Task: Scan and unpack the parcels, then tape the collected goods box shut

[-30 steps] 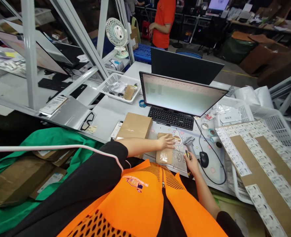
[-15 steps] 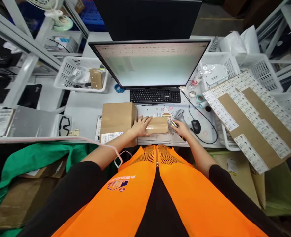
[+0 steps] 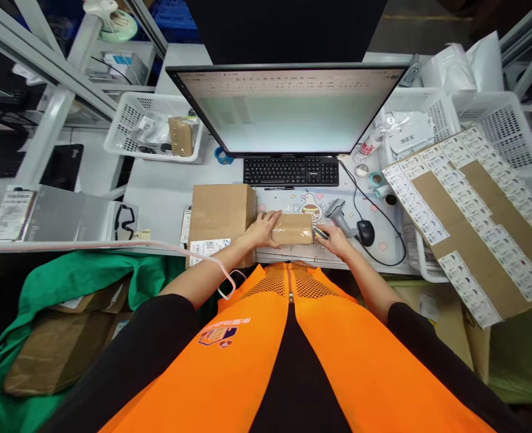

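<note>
A small taped cardboard box (image 3: 295, 229) lies on the desk in front of me. My left hand (image 3: 265, 230) grips its left end, thumb on the near side and fingers on the far side. In my right hand (image 3: 336, 242), closed around the handle, is a utility knife (image 3: 321, 233). Its tip is at the right end of the small box; whether it has cut in cannot be made out. A larger cardboard box (image 3: 223, 211) with a white label stands just left of my left hand.
Beyond are a keyboard (image 3: 290, 172) and a monitor (image 3: 288, 111). A barcode scanner (image 3: 338, 213) and a mouse (image 3: 365, 233) lie to the right. A label-covered cardboard sheet (image 3: 473, 222) leans over white baskets. Another white basket (image 3: 112, 141) stands at the back left.
The knife in my right hand has come down against the right end of the small box. My left hand keeps its hold. The whole view has shifted slightly.
</note>
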Available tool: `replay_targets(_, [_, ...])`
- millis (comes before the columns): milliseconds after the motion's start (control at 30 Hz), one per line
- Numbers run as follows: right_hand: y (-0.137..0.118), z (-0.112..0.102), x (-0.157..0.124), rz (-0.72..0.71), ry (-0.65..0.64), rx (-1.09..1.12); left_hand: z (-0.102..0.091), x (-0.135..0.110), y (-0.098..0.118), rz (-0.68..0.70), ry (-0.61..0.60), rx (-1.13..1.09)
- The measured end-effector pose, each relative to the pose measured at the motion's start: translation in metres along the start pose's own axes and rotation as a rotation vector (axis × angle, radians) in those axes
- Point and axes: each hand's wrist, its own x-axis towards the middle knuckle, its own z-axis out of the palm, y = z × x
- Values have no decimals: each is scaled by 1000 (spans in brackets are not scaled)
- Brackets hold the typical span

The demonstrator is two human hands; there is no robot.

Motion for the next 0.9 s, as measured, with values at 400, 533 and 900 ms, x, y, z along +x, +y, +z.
replay_targets(400, [20, 17, -33, 63, 64, 160, -10, -12, 6, 46, -10, 63])
replay_targets(533, [-13, -19, -12, -37, 133, -28, -2, -41, 14, 167, 56, 155])
replay_targets(900, [-200, 44, 48, -218, -295, -775, 38, -80, 17, 261, -13, 70])
